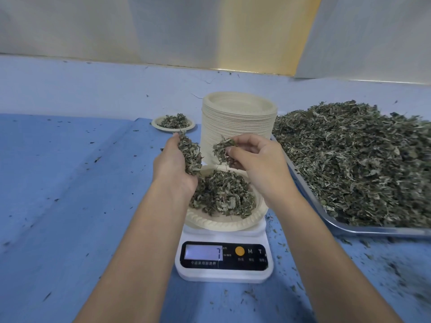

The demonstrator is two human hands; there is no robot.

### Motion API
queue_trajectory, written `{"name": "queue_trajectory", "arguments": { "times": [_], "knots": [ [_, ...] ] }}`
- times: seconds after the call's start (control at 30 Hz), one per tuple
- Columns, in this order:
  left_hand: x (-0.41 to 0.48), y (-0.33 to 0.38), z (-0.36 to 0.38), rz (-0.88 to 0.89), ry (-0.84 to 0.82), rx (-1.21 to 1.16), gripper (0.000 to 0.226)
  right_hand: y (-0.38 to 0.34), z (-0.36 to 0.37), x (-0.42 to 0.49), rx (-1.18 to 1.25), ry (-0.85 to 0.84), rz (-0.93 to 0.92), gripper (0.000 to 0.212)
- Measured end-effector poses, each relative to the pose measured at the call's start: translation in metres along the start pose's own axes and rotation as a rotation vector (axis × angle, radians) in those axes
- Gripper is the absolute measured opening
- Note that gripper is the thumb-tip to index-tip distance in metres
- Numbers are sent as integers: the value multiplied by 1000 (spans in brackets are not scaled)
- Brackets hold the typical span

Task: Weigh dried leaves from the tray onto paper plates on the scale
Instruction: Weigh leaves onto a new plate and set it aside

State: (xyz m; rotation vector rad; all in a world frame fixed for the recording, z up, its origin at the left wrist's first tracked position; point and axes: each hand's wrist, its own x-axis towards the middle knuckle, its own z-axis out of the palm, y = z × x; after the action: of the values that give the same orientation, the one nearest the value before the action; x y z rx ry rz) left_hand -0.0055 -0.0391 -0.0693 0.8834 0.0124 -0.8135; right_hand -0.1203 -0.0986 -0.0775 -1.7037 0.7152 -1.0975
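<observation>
While the left hand (173, 169) cups a handful (190, 155) of leaves, fingers curled round it, the right hand (258, 164) pinches a tuft (222, 148) between its fingers (245, 140), both above the plate (221, 223) on the scale (224, 273). A heap (224, 194) fills that plate; the display (203, 252) reads 7. The tray (349, 230), piled with leaves, sits just right of the scale. A plate stack (235, 122) and a filled plate (173, 129) stand behind on the table (70, 183).

— The crumbled dried leaves (349, 159) are dull grey-green, flecked with pale bits.
— The round paper plate (210, 226) is cream, with a ribbed rim.
— The digital kitchen scale (224, 275) is white, with a black panel (251, 264) and an orange button (239, 251).
— The cloth-covered surface (70, 183) is blue.
</observation>
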Motion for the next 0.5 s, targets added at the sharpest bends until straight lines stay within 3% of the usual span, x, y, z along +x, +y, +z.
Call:
{"name": "queue_trajectory", "arguments": {
  "times": [0.5],
  "knots": [
    [-2,1,0,-2,10,-5,19,8,-13,4,-126,-14,33,16]
  ]
}}
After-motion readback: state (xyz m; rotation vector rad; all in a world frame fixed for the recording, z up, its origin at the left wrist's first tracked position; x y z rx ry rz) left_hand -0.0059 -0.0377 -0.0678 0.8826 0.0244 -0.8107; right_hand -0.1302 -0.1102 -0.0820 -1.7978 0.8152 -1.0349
